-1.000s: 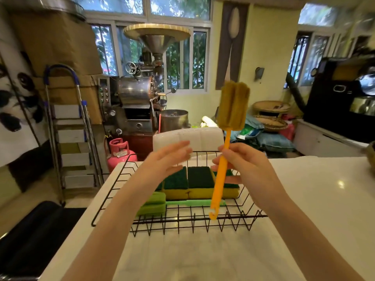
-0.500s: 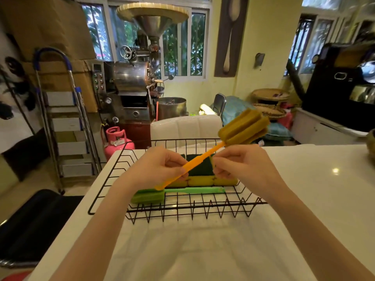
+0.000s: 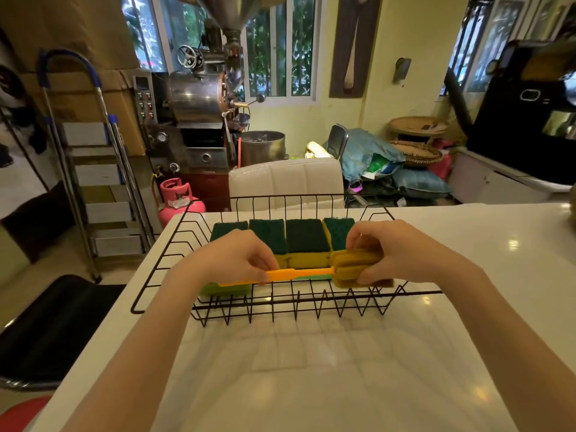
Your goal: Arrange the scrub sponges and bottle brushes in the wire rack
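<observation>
A black wire rack (image 3: 162,269) stands on the white counter. Several green-and-yellow scrub sponges (image 3: 307,241) lie side by side along its back. An orange bottle brush (image 3: 299,273) with a mustard sponge head lies level across the rack's front. My left hand (image 3: 237,260) pinches its handle at the left. My right hand (image 3: 402,254) grips its sponge head at the right. A green bottle brush (image 3: 218,289) lies in the rack beneath it, mostly hidden; only its green sponge head shows at the left.
The white counter (image 3: 311,369) stretches toward me and to the right. A white padded chair back (image 3: 286,182) stands just behind the rack. A stepladder (image 3: 93,169), a pink gas cylinder (image 3: 177,198) and a metal roasting machine (image 3: 199,101) stand beyond the counter's left.
The orange brush went from upright in my right hand to tilted, then level and low over the rack's front. My left hand took its handle; my right hand shifted to the sponge head.
</observation>
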Demonstrator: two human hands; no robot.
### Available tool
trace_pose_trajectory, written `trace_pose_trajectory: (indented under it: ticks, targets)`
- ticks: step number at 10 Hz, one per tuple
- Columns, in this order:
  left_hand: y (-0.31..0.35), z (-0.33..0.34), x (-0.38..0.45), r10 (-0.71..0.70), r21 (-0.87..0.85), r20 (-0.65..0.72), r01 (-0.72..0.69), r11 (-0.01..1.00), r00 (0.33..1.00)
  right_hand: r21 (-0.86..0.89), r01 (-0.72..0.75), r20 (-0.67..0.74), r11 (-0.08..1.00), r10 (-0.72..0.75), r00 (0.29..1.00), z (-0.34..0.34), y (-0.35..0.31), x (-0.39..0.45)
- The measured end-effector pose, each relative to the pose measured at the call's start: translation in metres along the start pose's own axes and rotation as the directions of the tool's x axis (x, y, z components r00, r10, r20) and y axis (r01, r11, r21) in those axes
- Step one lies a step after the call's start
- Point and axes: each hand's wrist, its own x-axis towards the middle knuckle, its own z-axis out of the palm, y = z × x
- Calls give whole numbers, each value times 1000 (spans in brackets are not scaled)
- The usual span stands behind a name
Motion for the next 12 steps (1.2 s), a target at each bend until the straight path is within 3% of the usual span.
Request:
trace_pose_trajectory:
  ticks: [2, 4, 6, 8, 10, 11, 12]
  targets:
    - [10, 8, 5, 40, 82, 23, -42, 996, 999, -70, -25, 101, 997, 32, 994, 6, 7, 6]
    - [14, 12, 6, -86, 63, 239, 73, 995, 967, -29, -31, 137, 999, 35, 990, 12, 13, 10]
    - [15, 17, 9, -213, 56, 261, 206, 977, 941, -15, -36, 182, 999, 38, 983, 19, 11, 13]
    - [16, 16, 6, -224, 49, 271, 219, 975, 936, 103, -75, 209, 992, 52, 977, 19, 10, 11]
    - [16, 13, 3, -199, 12, 314, 206, 978, 928, 88, -47, 190, 995, 29, 981, 14, 7, 8]
    - [11, 4, -5, -140, -44, 253, 156, 987, 957, 111, -13, 60, 994, 6, 998, -7, -2, 0]
    - [11, -15, -20, -83, -117, 84, 92, 989, 993, 163, 130, -135, 978, -109, 985, -43, -7, -27]
